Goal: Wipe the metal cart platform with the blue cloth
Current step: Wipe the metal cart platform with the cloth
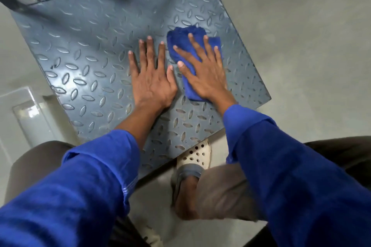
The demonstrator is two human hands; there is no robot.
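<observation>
The metal cart platform [84, 50] is a grey-blue plate with a raised diamond tread, filling the upper middle of the head view. A folded blue cloth [181, 39] lies on its right part. My right hand [202, 74] presses flat on the cloth with straight, spread fingers. Just left of the cloth, my left hand [150, 78] rests flat on the bare tread, fingers straight. The part of the cloth under my right palm is hidden.
The cart's dark handle bars [14, 4] rise at the far left edge of the platform. My foot in a white perforated clog [197, 155] stands on the grey floor at the platform's near corner. A pale wall corner [26, 114] is at the left.
</observation>
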